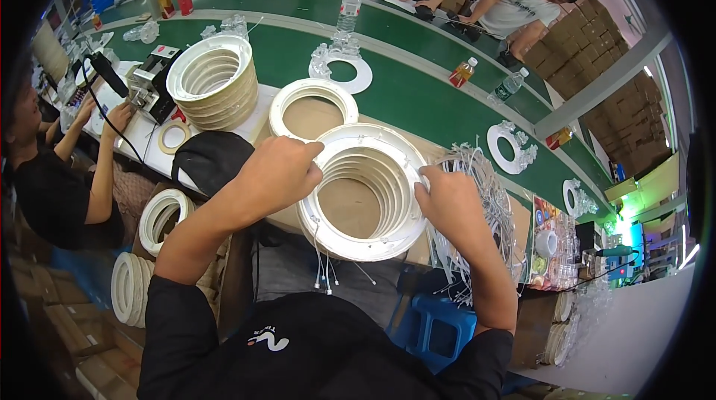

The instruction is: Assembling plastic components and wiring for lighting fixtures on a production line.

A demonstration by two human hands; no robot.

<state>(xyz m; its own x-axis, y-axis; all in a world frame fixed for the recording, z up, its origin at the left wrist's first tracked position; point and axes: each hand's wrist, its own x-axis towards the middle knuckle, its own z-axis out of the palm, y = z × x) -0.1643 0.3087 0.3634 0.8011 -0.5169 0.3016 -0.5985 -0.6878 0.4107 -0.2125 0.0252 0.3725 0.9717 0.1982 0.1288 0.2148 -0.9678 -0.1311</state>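
Note:
In front of me stands a stack of white ring-shaped frames, its top ring (363,245) the nearest to me. My left hand (280,176) is closed on the left part of that ring's rim. On the right side of the same rim, my right hand (453,202) is closed too, with its thumb over the edge. Thin white wires with small connector ends (326,275) hang from the ring's near side. Through the middle, the inner walls of several rings and brown cardboard show. A pile of white cables (485,191) lies just right of my right hand.
Behind the stack lies another white ring (287,113); a taller ring stack (212,79) stands left of it. A black bag (212,161) rests by my left forearm. Beyond runs a green conveyor (418,94) with bottles and flat rings. Co-workers sit left and across.

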